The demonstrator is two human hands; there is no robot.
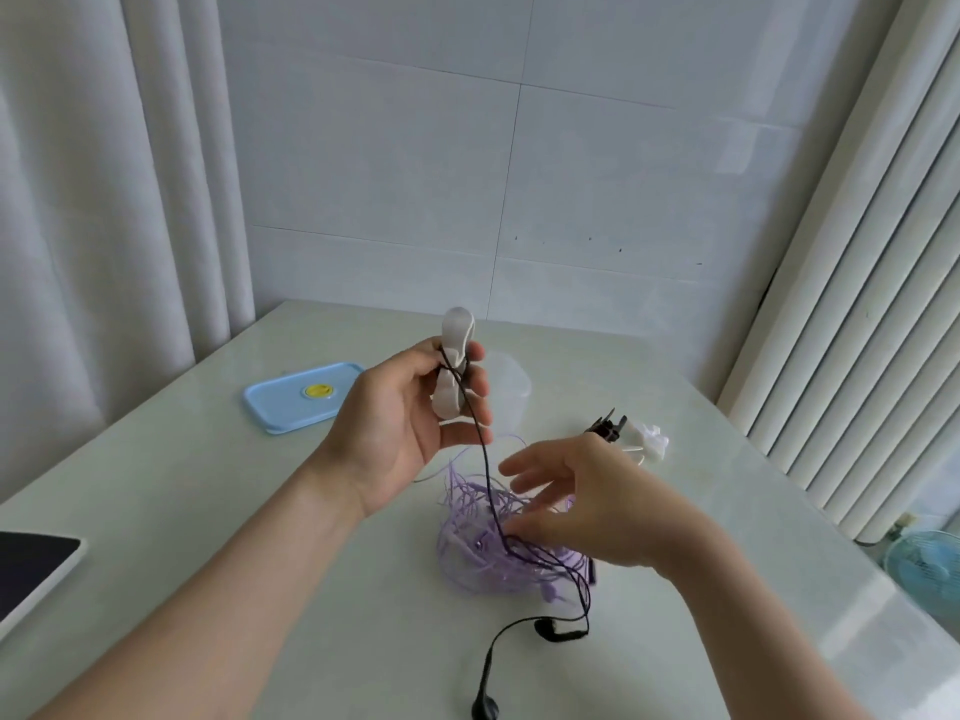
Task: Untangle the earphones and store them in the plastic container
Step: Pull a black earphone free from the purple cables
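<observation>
The left hand [400, 423] is raised above the table [208, 511], palm towards the camera. Its thumb and curled fingers [480, 414] pinch a pale, bone-shaped cord winder [456, 330], held upright with its long axis running from 12 to 6 o'clock. A black earphone cord [484, 459] crosses the winder's waist and drops from it towards 5 o'clock.

The right hand [597, 511] hovers low over the table at about 4 o'clock from the left hand. Its fingers [519, 467] are spread and nearly straight, pointing towards 9 o'clock and gripping nothing. The thumb tip is just beside the black cord; whether it touches the cord cannot be told.

At that point the cord enters a loose heap of purple earphone wire [467, 558] lying on the table under the right fingertips. It passes through the heap, leaves towards 5 o'clock and ends in two black earbuds [551, 630] on the table nearer the camera.

The right hand is much nearer to the snag, so freeing the black cord looks like its job. The left hand keeps the cord drawn up towards 11 o'clock.

The translucent plastic container [514, 392] stands open at 12 o'clock from the heap, partly hidden behind the left fingers. No earphones can be seen in it. Its blue lid [291, 402] lies flat at 9 o'clock from the container.
</observation>
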